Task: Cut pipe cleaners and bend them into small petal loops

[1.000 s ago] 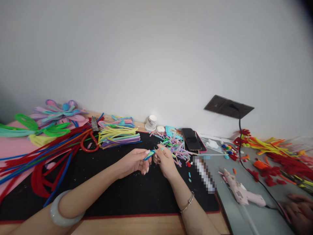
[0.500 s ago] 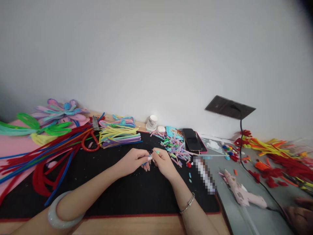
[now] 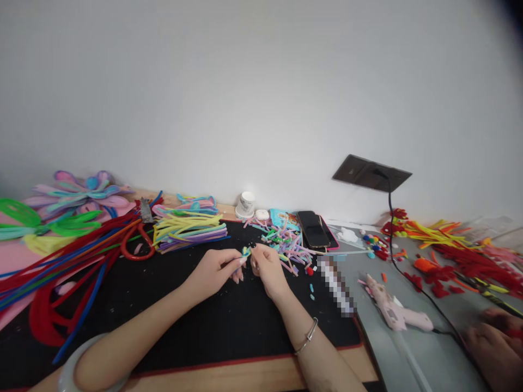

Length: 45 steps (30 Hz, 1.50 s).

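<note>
Both of my hands meet over the black mat [image 3: 175, 326]. My left hand [image 3: 216, 269] is closed, its thumb and forefinger pinching short yellow-and-blue pipe cleaner pieces [image 3: 245, 252]. Close against them, my right hand [image 3: 268, 269] is also closed, with fingertips at the same pieces; how much of them it holds is hidden. Just beyond the right hand lies a heap of short cut pastel pipe cleaners [image 3: 292, 245]. Long yellow and purple pipe cleaners [image 3: 188, 228] are stacked past the left hand.
At left are red-handled scissors [image 3: 137, 247], long red and blue pipe cleaners [image 3: 81, 261] and fuzzy flowers [image 3: 87, 190]. A paper cup [image 3: 245, 202] and phone [image 3: 314, 228] stand behind. On the right are a pink glue gun [image 3: 396, 310], its cord, and another person's hand [image 3: 494, 348].
The yellow-and-blue pieces now show more between my fingertips, and my right hand has turned slightly. The view has shifted right; the other person's hands show more at the right edge.
</note>
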Motion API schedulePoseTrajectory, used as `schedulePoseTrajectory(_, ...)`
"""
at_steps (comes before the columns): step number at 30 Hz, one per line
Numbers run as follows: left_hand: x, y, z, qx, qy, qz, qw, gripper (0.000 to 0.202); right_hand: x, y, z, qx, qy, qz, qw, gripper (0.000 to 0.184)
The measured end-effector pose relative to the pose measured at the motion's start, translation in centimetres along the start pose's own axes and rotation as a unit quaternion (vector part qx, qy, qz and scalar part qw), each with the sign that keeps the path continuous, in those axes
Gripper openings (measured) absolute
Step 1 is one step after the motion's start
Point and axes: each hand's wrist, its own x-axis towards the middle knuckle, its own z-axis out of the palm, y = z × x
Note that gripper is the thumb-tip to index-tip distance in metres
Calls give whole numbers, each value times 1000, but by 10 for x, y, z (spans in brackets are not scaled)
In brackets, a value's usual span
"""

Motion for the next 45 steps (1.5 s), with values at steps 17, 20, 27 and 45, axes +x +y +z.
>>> schedulePoseTrajectory(17, -2, 0, -3, 176, -33, 55, 982, 33, -1, -3, -1, -38, -70, -4, 997, 31)
schedulePoseTrajectory(20, -2, 0, 1, -74, -75, -42, 994, 31, -2, -5, -1, 87, -124, 12, 988, 31)
schedulePoseTrajectory(27, -7, -7, 7, -396, -128, -139, 899, 23, -6, -13, 3, 245, -183, 53, 951, 41)
schedulePoseTrajectory(45, -2, -11, 13, -147, -59, -117, 980, 32, 5, -33, -43, 1, 235, -99, 967, 30)
